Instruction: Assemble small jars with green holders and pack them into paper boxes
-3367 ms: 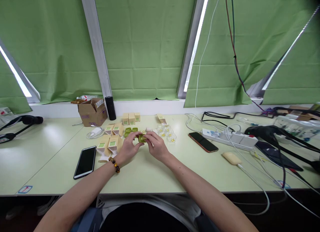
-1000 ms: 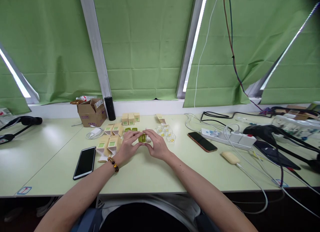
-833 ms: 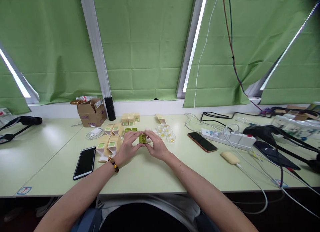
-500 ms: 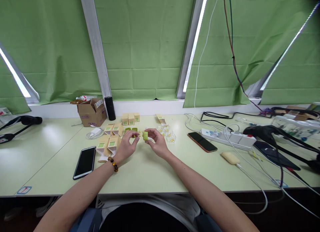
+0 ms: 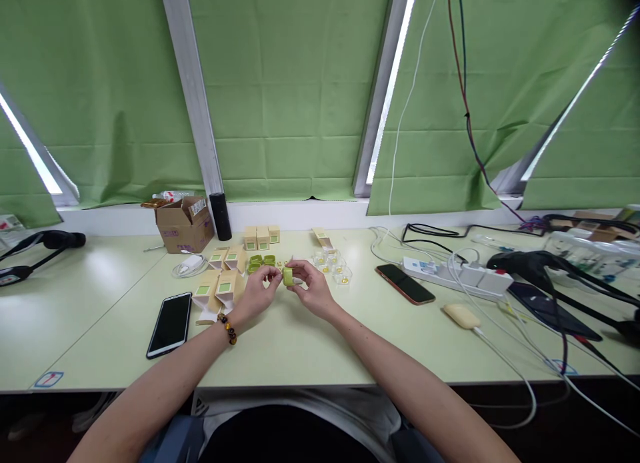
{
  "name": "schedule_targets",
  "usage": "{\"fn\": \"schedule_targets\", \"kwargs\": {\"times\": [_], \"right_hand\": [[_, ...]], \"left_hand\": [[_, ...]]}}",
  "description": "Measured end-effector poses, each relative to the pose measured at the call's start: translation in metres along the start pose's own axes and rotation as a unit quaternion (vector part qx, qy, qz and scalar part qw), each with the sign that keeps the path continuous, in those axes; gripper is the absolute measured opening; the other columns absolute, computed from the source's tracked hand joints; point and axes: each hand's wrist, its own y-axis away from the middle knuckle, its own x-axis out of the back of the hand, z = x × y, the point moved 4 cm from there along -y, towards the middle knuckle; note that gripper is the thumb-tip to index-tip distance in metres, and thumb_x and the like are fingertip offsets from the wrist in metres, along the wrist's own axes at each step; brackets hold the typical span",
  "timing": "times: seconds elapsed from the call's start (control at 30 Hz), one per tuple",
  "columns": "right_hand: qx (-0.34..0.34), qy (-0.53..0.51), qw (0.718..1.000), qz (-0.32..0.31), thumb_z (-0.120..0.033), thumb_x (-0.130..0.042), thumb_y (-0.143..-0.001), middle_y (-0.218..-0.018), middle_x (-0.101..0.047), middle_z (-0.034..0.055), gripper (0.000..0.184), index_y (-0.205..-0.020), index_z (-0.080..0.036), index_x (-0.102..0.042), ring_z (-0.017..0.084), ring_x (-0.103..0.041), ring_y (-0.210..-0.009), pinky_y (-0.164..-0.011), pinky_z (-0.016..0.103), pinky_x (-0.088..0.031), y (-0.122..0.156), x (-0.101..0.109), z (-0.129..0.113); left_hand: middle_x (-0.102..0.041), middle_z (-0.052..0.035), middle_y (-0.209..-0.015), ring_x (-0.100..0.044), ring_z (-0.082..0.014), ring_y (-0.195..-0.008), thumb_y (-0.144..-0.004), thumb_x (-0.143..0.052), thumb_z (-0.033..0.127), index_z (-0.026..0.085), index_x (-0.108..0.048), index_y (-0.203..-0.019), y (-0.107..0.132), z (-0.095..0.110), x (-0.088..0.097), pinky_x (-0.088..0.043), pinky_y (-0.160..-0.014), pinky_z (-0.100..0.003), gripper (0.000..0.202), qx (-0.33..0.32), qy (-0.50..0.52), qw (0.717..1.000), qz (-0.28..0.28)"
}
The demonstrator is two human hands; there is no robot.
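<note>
A small green box (image 5: pixel 288 276) is pinched between the thumb and fingers of my right hand (image 5: pixel 316 291), just above the table. Close on its left, the thumb and fingertips of my left hand (image 5: pixel 261 291) are pressed together; whatever they hold is too small to make out. Behind my left hand lie several green pieces (image 5: pixel 261 260), with tiny yellowish bits (image 5: pixel 281 264) to their right. Beyond my right hand stand clear plastic cups (image 5: pixel 342 274) with yellow inside. Kraft paper boxes with green squares (image 5: pixel 230 286) sit left of my left hand.
More kraft boxes (image 5: pixel 262 236) stand at the back near a cardboard carton (image 5: pixel 184 224) and a black cylinder (image 5: pixel 220 216). Phones lie left (image 5: pixel 170 324) and right (image 5: pixel 405 283). A power strip (image 5: pixel 456 278) with tangled cables and a cream mouse-shaped device (image 5: pixel 461 316) occupy the right.
My left hand has dropped slightly and moved right, its fingertips closing together nearer the green box. My right hand has shifted slightly down and left with the box, uncovering more green pieces behind.
</note>
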Motion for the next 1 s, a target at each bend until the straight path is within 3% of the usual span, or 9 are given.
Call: {"fn": "schedule_targets", "kwargs": {"times": [0.6, 1.0], "right_hand": [[-0.034, -0.049, 0.998, 0.009, -0.031, -0.086, -0.078, -0.121, -0.074, 0.0076, 0.044, -0.116, -0.026, -0.064, 0.025, -0.075, -0.109, -0.097, 0.047, -0.065, -0.0022, 0.0004, 0.0034], [-0.035, -0.046, 0.998, 0.02, -0.027, -0.086, -0.076, -0.122, -0.074, 0.0079, 0.044, -0.115, -0.026, -0.064, 0.025, -0.075, -0.11, -0.1, 0.047, -0.064, -0.0035, 0.0029, 0.0014]], "left_hand": [[-0.07, -0.0038, -0.085, -0.063, -0.0182, -0.08, -0.102, -0.06, 0.044, 0.02, -0.066, -0.089, -0.0014, 0.0067, 0.0041, -0.053, -0.076, -0.032, 0.027, -0.004, 0.012, 1.0, 0.014], [-0.069, -0.0037, -0.086, -0.061, -0.0176, -0.079, -0.101, -0.058, 0.042, 0.02, -0.064, -0.089, -0.0016, 0.0052, 0.0071, -0.05, -0.072, -0.03, 0.025, 0.016, 0.027, 0.999, 0.017]]}}
